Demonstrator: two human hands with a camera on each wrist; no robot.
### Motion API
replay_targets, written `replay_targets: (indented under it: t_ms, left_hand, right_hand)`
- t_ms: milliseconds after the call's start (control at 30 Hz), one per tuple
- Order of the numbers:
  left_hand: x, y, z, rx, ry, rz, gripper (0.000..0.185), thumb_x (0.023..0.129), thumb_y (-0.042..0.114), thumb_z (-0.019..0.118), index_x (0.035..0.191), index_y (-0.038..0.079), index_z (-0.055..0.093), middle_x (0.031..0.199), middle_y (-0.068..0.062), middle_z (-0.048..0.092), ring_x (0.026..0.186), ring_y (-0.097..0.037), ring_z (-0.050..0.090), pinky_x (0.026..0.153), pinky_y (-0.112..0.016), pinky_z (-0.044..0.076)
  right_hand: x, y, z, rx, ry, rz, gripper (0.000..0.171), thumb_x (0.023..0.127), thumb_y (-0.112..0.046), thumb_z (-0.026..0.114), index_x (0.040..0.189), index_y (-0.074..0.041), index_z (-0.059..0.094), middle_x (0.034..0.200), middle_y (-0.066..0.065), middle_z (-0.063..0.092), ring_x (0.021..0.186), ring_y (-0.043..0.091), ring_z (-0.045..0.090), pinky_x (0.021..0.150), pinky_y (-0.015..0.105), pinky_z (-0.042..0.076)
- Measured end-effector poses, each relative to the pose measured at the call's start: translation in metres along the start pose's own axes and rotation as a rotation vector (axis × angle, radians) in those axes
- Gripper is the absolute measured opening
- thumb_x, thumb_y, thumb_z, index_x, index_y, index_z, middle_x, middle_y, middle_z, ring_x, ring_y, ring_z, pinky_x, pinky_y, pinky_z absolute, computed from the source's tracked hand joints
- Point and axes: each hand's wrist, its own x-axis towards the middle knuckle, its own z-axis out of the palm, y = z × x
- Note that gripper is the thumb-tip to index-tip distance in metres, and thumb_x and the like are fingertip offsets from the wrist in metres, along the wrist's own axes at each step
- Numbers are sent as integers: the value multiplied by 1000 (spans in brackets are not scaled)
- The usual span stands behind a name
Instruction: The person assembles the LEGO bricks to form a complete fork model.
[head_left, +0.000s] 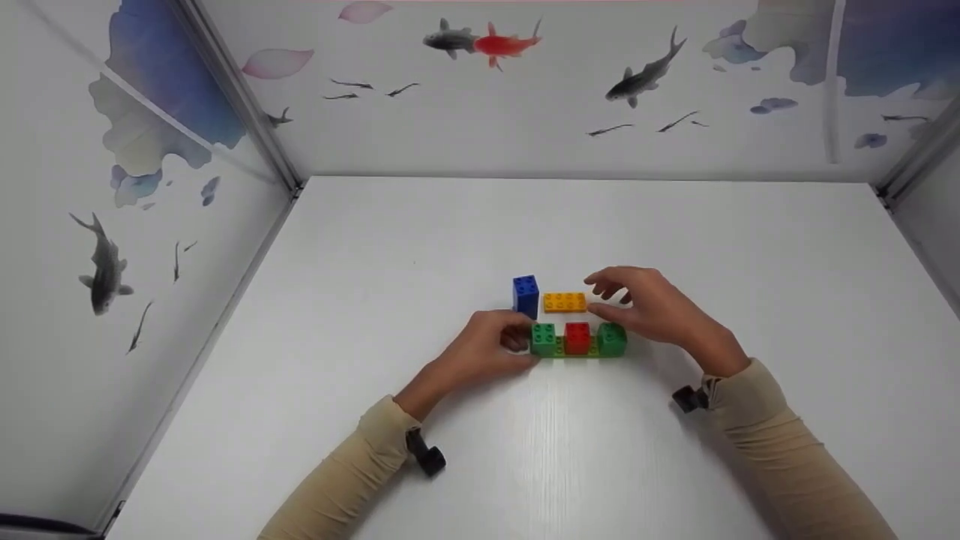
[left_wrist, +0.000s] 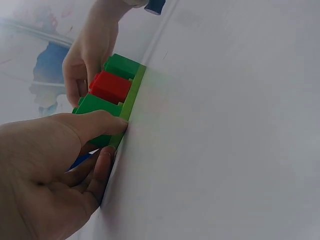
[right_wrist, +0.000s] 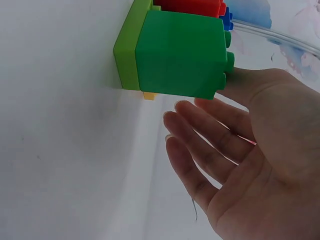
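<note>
On the white table stands a row of toy building blocks: a lime-green base strip (left_wrist: 131, 100) with a green block (head_left: 543, 340) at its left end, a red block (head_left: 577, 339) in the middle and another green block (right_wrist: 180, 55) at its right end. My left hand (head_left: 491, 345) grips the left end, its thumb along the front side of the strip. Behind the row lies a flat yellow block (head_left: 565, 302). My right hand (head_left: 649, 304) hovers by the yellow block and the right green block, fingers loosely bent with nothing between them.
A tall blue block (head_left: 526, 296) stands upright behind my left hand, left of the yellow block. White panels (head_left: 465, 135) painted with fish border the table (head_left: 360, 247) at the back and sides.
</note>
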Motion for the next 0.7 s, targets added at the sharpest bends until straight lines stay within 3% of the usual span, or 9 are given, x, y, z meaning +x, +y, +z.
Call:
replay_targets:
  t_ms: [267,467,700]
  left_hand:
    - [-1,-1,-5,-34,-8,-15,37,89,10,89,124,10,79,114,-2,80,93,-7,74,87,-22,64]
    - [-1,-2,-7,-70,-20,-57,34,89,14,91,122,13,81,114,1,79,96,-10,74,90,-25,64]
    - [-2,-2,-7,-108,-18,-56,38,90,14,90,126,14,80,118,1,80,98,-10,75,92,-26,64]
  right_hand:
    - [6,18,4,74,1,2,39,100,-18,80,137,-10,72,125,9,78,115,28,72,101,54,63]
    - [12,23,8,136,-40,23,40,98,-20,82,137,-13,73,119,8,77,112,26,70,105,52,62]
    - [21,20,14,143,-84,40,43,97,-24,84,138,-15,73,120,6,75,112,25,66,103,46,60]
